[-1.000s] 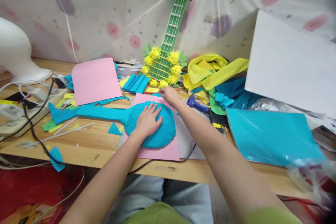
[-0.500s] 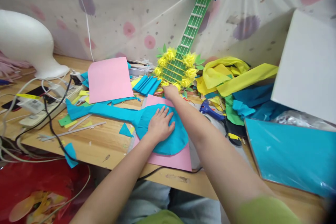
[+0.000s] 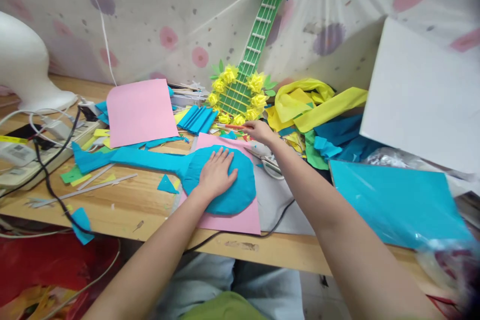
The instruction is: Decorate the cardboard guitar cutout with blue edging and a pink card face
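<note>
A blue paper-covered guitar shape lies flat, its neck pointing left, its round body on a pink sheet. My left hand rests on the body with its fingers spread. Beyond the body, my right hand is closed on an orange pencil-like stick, whose far end points left. Scissors lie on a grey surface below my right wrist. A green guitar model with yellow paper flowers leans upright against the curtain behind.
Another pink sheet and a pleated blue paper lie at the back left. A power strip with cables is at the left. Yellow crepe paper, a white board and a blue packet are at the right.
My right hand has picked up the orange stick and moved slightly right. The glue gun seen under my right arm is now out of sight, and the scissors show. The view has shifted right.
</note>
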Demonstrator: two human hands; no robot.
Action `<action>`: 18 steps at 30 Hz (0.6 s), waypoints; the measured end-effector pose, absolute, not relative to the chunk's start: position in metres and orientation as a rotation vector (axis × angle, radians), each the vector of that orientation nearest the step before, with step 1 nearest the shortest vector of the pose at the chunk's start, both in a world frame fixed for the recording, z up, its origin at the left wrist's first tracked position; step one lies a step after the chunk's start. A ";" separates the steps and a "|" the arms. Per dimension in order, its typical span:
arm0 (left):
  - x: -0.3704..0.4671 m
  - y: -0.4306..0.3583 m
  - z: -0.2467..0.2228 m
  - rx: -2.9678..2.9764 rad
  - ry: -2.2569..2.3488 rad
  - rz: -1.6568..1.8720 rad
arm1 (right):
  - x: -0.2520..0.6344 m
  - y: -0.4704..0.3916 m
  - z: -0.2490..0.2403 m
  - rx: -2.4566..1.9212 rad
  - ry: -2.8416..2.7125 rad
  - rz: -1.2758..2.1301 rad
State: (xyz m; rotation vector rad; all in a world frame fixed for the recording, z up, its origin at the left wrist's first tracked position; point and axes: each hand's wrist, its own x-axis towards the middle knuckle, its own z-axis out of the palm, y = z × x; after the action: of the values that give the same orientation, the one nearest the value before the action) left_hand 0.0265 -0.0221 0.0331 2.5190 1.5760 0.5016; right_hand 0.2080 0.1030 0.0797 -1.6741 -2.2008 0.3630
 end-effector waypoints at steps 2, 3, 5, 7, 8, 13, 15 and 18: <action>0.024 -0.019 0.038 2.469 1.569 0.542 | 0.219 0.089 0.079 -1.559 -2.079 0.672; 0.022 -0.017 0.042 2.440 1.568 0.587 | 0.223 0.081 0.080 -1.491 -2.021 0.801; 0.018 -0.009 0.053 2.385 1.583 0.739 | 0.228 0.065 0.084 -1.362 -1.919 0.984; 0.014 0.002 0.068 2.370 1.607 0.928 | 0.230 0.052 0.090 -1.260 -1.858 1.101; 0.013 0.008 0.075 2.403 1.592 0.948 | 0.229 0.046 0.093 -1.218 -1.837 1.148; 0.020 0.030 0.100 2.608 1.420 0.488 | 0.215 0.037 0.103 -1.031 -1.557 1.267; 0.024 0.031 0.104 2.591 1.470 0.398 | 0.206 0.038 0.103 -0.973 -1.356 1.309; 0.026 0.030 0.106 2.549 1.541 0.425 | 0.191 0.039 0.100 -0.942 -1.183 1.406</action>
State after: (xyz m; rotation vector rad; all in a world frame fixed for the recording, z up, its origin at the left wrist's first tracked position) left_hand 0.0263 0.0300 0.1061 2.5492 1.5409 0.4247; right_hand 0.1911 0.0392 0.0999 -0.9424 -1.1826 1.4058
